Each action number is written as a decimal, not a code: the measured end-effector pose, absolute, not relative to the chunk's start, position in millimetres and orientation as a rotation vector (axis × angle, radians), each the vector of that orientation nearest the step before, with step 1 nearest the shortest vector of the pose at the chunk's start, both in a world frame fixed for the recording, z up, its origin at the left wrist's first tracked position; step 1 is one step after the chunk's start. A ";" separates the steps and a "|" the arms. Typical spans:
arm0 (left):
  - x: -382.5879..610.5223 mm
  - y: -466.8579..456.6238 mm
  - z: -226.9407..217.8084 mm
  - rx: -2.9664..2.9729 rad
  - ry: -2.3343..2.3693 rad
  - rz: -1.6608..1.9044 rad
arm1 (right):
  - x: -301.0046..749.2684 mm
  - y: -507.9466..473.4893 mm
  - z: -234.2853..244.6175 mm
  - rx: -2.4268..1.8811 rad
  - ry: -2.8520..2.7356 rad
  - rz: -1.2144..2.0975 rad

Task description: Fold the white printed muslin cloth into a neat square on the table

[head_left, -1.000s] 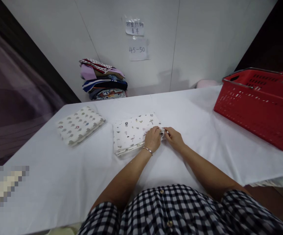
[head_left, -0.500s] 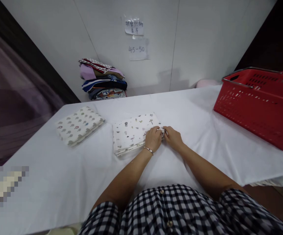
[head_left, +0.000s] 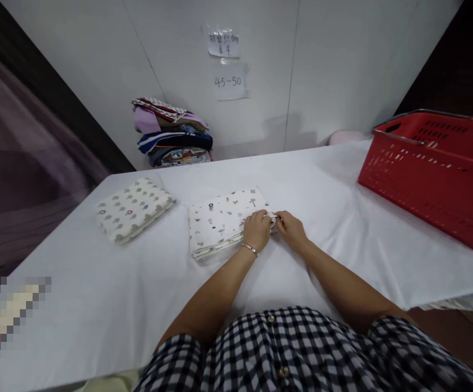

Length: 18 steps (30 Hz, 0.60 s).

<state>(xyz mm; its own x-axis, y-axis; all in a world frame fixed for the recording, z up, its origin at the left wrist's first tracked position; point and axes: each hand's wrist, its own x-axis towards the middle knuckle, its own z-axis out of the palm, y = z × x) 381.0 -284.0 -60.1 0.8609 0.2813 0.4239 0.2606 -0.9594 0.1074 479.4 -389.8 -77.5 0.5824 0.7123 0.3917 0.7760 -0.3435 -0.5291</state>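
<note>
From my remote seat, I had the left hand (head_left: pixel 256 231) curled closely over the right edge of a folded rectangular white cloth with small dark prints (head_left: pixel 220 218), the right hand (head_left: pixel 292 231) pinching that edge. It lay on a white fabric-covered table (head_left: pixel 146 305), between a grey-patterned folded white cloth (head_left: pixel 132 209) and a red perforated plastic basket (head_left: pixel 432 185).

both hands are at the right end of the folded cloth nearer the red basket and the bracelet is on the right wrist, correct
Not quite: in the head view, the bracelet is on the wrist of the left hand, not the right hand. Both hands are indeed at the right end of that folded cloth.
</note>
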 end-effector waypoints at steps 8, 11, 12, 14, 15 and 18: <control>380.2 -283.1 -57.2 2.990 0.404 0.717 | 476.3 -394.3 -74.3 -2.097 -1.161 -0.092; 380.8 -283.3 -57.8 3.007 0.349 0.725 | 476.0 -394.1 -74.7 -2.077 -1.163 -0.090; 381.2 -283.3 -58.1 3.010 0.343 0.727 | 476.0 -394.0 -75.0 -2.071 -1.171 -0.085; 382.1 -283.2 -58.7 3.009 0.348 0.740 | 476.0 -394.1 -75.4 -2.060 -1.185 -0.075; 382.5 -283.1 -59.1 3.007 0.350 0.750 | 476.0 -394.3 -75.6 -2.054 -1.190 -0.072; 383.4 -282.7 -59.9 3.002 0.326 0.783 | 476.2 -395.9 -75.3 -2.034 -1.205 -0.063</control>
